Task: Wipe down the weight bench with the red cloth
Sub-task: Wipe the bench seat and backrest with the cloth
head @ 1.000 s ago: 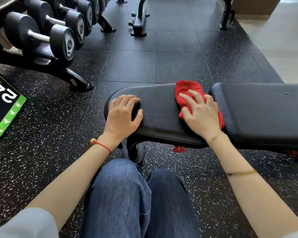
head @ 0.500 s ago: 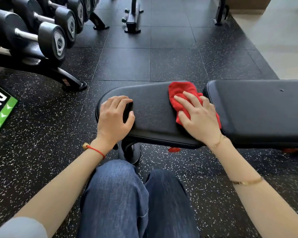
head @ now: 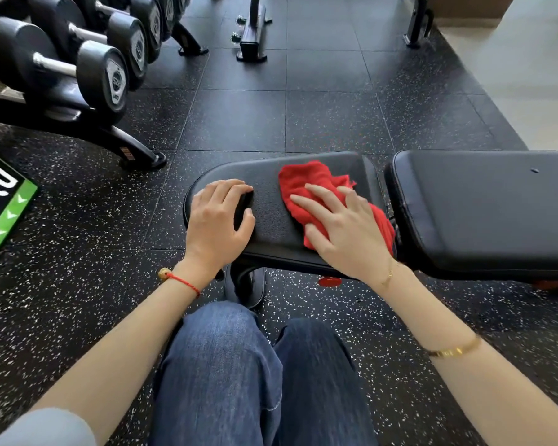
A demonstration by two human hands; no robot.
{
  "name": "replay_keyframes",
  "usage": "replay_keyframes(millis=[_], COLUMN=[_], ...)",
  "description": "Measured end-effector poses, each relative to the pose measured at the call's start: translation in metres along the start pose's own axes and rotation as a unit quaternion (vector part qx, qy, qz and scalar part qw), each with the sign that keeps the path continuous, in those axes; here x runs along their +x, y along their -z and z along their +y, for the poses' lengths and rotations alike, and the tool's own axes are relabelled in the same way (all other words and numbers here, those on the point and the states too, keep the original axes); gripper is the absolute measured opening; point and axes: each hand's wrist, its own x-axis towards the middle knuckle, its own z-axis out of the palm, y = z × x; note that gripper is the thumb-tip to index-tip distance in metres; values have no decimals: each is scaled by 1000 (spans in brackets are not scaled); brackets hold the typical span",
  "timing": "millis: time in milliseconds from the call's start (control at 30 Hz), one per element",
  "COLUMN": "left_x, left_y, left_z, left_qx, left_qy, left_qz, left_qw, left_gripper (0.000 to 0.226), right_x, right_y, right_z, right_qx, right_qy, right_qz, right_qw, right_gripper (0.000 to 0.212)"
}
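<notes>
The black padded weight bench lies across the view, with a small seat pad (head: 271, 220) on the left and a longer back pad (head: 480, 214) on the right. A red cloth (head: 303, 181) lies crumpled on the right half of the seat pad. My right hand (head: 342, 226) presses flat on the cloth with fingers spread. My left hand (head: 219, 220) rests palm down on the seat pad's left end, its fingers bent over the pad and holding nothing.
A dumbbell rack (head: 78, 69) with several black dumbbells stands at the upper left, its foot (head: 142, 156) reaching toward the bench. A green and black floor mat (head: 4, 207) lies at the left edge. Other bench frames (head: 252, 37) stand farther back. My jeans-clad knees (head: 239, 365) are below the bench.
My right hand has slid the red cloth leftward across the seat pad, away from the gap between the pads. My left hand has stayed on the pad's left end.
</notes>
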Motion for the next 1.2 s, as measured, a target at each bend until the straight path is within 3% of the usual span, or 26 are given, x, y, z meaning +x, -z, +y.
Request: replay_keyframes(millis=[133, 300, 433, 633, 767, 933, 1067, 1200], left_x=[-1, 0, 0, 0, -1, 0, 0, 0], left_y=[-1, -3, -3, -1, -1, -3, -1, 0], left_z=[-1, -1, -1, 1, 1, 3, 3, 4], left_qx=[0, 8, 8, 3, 1, 13, 19, 15], left_qy=[-1, -4, -2, -3, -2, 6, 9, 5], left_qz=[4, 13, 15, 5, 1, -2, 0, -3], left_qw=[1000, 1000, 1000, 1000, 1000, 1000, 1000, 1000], left_gripper=[39, 37, 36, 39, 40, 39, 39, 38], right_x=[0, 71, 83, 0, -20, 54, 85, 43], right_y=[4, -2, -7, -1, 4, -1, -5, -7], right_z=[28, 49, 19, -5, 22, 50, 19, -12], right_qx=[-2, -17, -31, -15, 4, -13, -23, -7], right_qy=[-63, -152, -94, 0, -63, -161, -94, 4], right_qz=[21, -4, -23, -5, 41, 12, -25, -26], right_qw=[998, 988, 995, 1000, 997, 987, 995, 1000], right_gripper=[51, 48, 50, 51, 49, 47, 49, 50])
